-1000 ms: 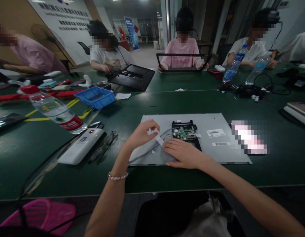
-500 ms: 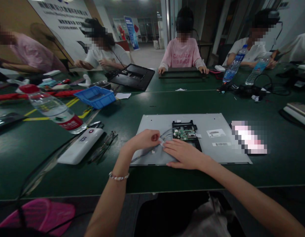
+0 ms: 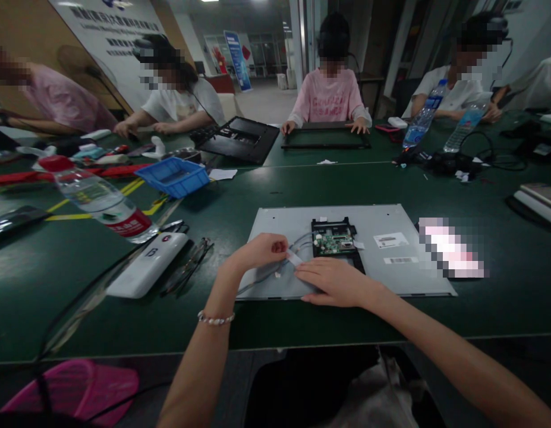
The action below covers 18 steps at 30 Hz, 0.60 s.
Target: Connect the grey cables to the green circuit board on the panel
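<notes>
A grey flat display panel [image 3: 373, 267] lies back side up on the table before me. Its middle carries a black bracket [image 3: 358, 261] with a green circuit board [image 3: 332, 241]. Grey cables [image 3: 261, 282] run from the board to the left. Curled in a pinch, my left hand [image 3: 263, 252] holds one end of a translucent whitish strip of tape [image 3: 294, 258] over the cables. My right hand [image 3: 332, 282] lies flat on the panel below the board, fingers stretched out, fingertips by the tape's other end.
Left of the panel are glasses [image 3: 188, 267], a white power bank [image 3: 145, 266], a tilted water bottle [image 3: 101, 202] and a blue bin [image 3: 175, 177]. A phone [image 3: 451, 248] borders the panel's right side. Co-workers across the table handle a black frame [image 3: 326, 146] and other parts.
My right fingers have drawn slightly down, and more of the tape strip shows between my hands. Across the table, a co-worker's black frame has tipped flatter; another co-worker's hands have moved left.
</notes>
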Tool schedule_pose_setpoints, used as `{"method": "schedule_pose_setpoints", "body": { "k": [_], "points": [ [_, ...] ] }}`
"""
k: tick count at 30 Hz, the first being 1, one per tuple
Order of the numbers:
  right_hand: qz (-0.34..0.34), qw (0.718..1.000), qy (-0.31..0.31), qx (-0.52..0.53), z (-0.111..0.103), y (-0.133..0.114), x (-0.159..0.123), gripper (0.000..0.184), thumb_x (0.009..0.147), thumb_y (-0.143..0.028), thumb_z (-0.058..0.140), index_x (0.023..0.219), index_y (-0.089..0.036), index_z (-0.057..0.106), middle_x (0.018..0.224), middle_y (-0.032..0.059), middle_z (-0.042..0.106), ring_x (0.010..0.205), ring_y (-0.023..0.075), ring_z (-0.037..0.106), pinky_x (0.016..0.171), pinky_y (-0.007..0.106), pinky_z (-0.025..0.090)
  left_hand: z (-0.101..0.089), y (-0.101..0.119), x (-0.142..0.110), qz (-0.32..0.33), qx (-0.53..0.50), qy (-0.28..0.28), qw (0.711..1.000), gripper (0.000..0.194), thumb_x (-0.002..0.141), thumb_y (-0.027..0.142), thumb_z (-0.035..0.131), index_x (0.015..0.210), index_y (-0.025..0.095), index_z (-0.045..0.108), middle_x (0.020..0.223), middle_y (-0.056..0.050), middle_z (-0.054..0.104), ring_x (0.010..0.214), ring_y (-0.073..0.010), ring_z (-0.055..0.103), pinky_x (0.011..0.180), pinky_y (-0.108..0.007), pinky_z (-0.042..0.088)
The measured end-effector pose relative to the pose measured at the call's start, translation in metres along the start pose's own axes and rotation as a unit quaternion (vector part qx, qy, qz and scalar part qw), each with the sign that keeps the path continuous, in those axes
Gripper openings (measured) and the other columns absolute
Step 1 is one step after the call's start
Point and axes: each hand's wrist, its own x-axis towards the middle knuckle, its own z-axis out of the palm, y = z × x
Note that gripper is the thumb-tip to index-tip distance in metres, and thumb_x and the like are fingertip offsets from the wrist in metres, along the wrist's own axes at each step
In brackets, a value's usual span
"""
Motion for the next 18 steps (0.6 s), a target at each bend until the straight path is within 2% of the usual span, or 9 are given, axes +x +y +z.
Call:
{"method": "schedule_pose_setpoints", "body": {
  "k": [4,10,15,18],
  "points": [
    [0.007,1.0,0.005,0.007,-0.002,0.001,0.002,0.042,0.091,-0.039,0.044,0.121,-0.012,0.052,0.122,0.015,0.058,0.116,0.0221,0.05,0.096,0.039,0.04,-0.001,0.002,0.001,0.021,0.027,0.012,0.999,0.016,0.075,0.026,0.051,0.082,0.018,0.062,0.069,0.0,0.06,0.062,-0.0125,0.053,0.058,-0.023,0.037],
    [0.013,1.0,0.009,0.001,0.0,0.003,0.003,0.045,0.09,-0.041,0.046,0.122,-0.011,0.051,0.127,0.0156,0.054,0.118,0.0231,0.048,0.099,0.039,0.038,0.005,0.013,0.004,0.04,0.054,0.004,0.998,0.016,0.075,0.018,0.046,0.086,0.019,0.058,0.066,0.001,0.057,0.059,-0.0121,0.051,0.057,-0.023,0.035],
    [0.008,1.0,0.005,-0.002,0.0,0.003,0.001,0.045,0.091,-0.042,0.042,0.122,-0.01,0.051,0.127,0.0146,0.054,0.117,0.0224,0.05,0.099,0.038,0.038,0.004,0.016,0.002,0.038,0.078,0.027,0.996,0.009,0.074,0.024,0.052,0.081,0.018,0.054,0.069,0.0,0.055,0.061,-0.0136,0.049,0.057,-0.025,0.034],
    [0.01,1.0,0.005,0.002,-0.001,0.003,-0.001,0.043,0.091,-0.042,0.043,0.121,-0.011,0.052,0.125,0.0143,0.056,0.115,0.0222,0.051,0.099,0.038,0.039,0.003,0.015,0.001,0.039,0.073,0.02,0.996,0.016,0.073,0.032,0.057,0.08,0.018,0.053,0.073,-0.001,0.055,0.064,-0.0145,0.049,0.058,-0.026,0.034]
  ]
}}
